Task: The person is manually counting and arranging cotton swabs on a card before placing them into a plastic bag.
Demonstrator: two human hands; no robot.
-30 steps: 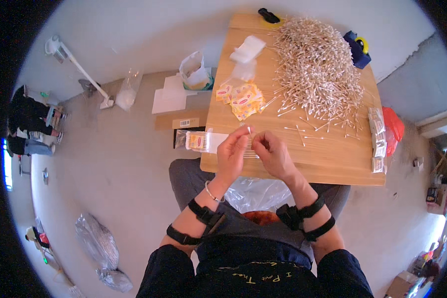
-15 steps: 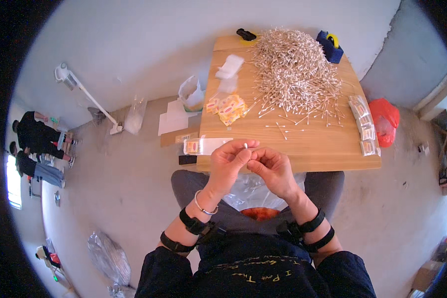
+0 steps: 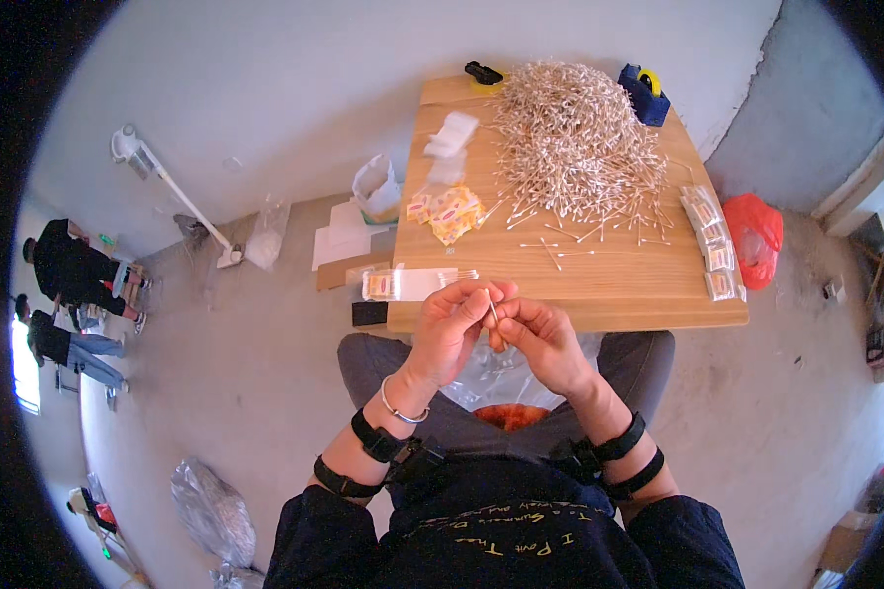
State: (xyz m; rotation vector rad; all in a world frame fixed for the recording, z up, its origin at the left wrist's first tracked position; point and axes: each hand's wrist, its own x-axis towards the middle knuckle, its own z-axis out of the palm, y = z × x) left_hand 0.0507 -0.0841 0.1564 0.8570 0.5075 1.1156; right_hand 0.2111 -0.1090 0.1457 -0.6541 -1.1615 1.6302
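Observation:
My left hand (image 3: 446, 332) and my right hand (image 3: 544, 342) meet just in front of the table's near edge. Both are closed, fingertips pinched around a thin cotton swab (image 3: 493, 312) between them. Several more swab tips (image 3: 468, 276) show just beyond the left fingers; whether that hand holds them or they lie on the table, I cannot tell. Left of them is a clear packet of swabs (image 3: 379, 286) with an orange and yellow label, beside a white strip (image 3: 426, 284). A large heap of loose cotton swabs (image 3: 580, 137) covers the table's far middle.
On the wooden table (image 3: 638, 294) lie yellow printed cards (image 3: 454, 214), clear bags (image 3: 452, 134), a row of filled packets (image 3: 713, 245) and a blue tape dispenser (image 3: 644, 96). A red bag (image 3: 754, 240) stands right of the table, a bin (image 3: 376, 189) left. People (image 3: 69, 265) are far left.
The swab between my fingertips has turned so its stick shows. Swab tips now show beyond my left fingers. My right fingers have shifted slightly, and the view has moved a little.

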